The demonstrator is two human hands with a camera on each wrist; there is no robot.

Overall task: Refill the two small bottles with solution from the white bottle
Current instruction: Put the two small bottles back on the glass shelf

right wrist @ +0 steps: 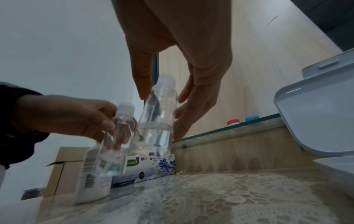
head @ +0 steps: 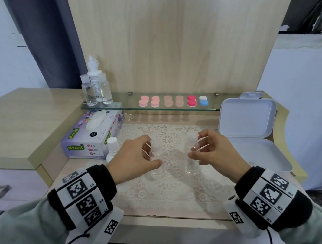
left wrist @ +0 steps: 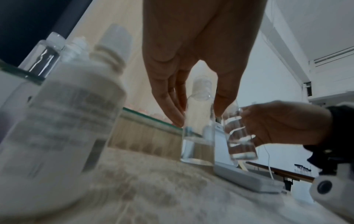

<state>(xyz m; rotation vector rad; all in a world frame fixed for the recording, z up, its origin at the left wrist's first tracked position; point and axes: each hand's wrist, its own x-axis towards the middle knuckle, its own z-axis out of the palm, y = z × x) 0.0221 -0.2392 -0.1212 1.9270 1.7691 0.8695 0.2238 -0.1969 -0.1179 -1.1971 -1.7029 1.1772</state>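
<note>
Centrally, shows the left hand (head: 136,156) with thumb and fingers curled round the left small bottle (head: 157,161), clear plastic with a pale screw cap, and the right hand (head: 215,153) likewise closed round the right small bottle (head: 192,160), of the same make. Places both bottles near the middle of the cream lace table mat (head: 168,197), close together but apart, the right one toward 3 o'clock of the left. Cannot settle from any view whether either base rests on the mat or hangs just above it. Reveals, in the wrist views, clear liquid in the lower part of each bottle and both caps on. Locates the opaque white plastic bottle (head: 112,146), also capped and upright, at 9 o'clock of the left hand, just beside the lilac cardboard tissue box (head: 94,135). Sets the open white hinged plastic case (head: 253,130) at 2 o'clock of the right hand, and the glass shelf (head: 122,106) at 12 o'clock, carrying pink, red, white and blue round lens cases (head: 173,101) and, at its left end, further clear bottles (head: 95,90). Judged as the preparatory step: arranging the two receivers, no pouring begun. Calls next for standing one small bottle firmly, unscrewing its cap, then fetching and opening the white bottle. Advises a steady hold on the narrow neck while pouring, to avoid spilling onto the lace.
</note>
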